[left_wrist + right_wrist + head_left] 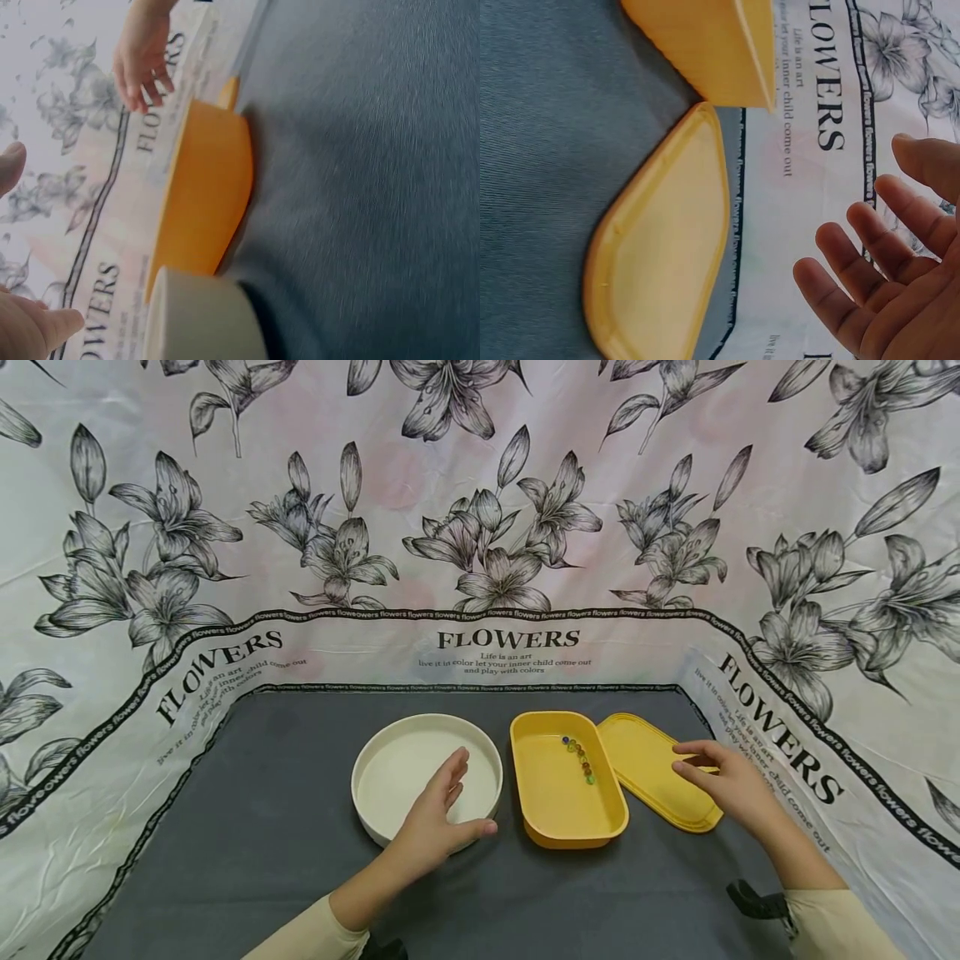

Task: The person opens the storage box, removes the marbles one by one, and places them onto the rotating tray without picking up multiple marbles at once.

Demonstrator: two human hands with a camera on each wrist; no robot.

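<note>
A round white dish (390, 768) stands on the grey cloth, and my left hand (435, 827) hovers over its right side with thumb and fingers spread, holding nothing. To its right is a yellow rectangular container (551, 810) with several small coloured glass beads (581, 760) on its floor. A yellow lid (645, 760) lies flat, one end against the container's right side. Above the lid's right end my right hand (727, 781) is raised, fingers loosely bent and nothing in them. The right wrist view shows the right hand's fingers (844, 296) spread apart from the lid.
The grey cloth (285, 827) has a white border (510, 652) printed with lettering and flowers. Behind it rises white flowered fabric (300, 585). A dark strap (757, 902) hangs by the right sleeve (832, 918).
</note>
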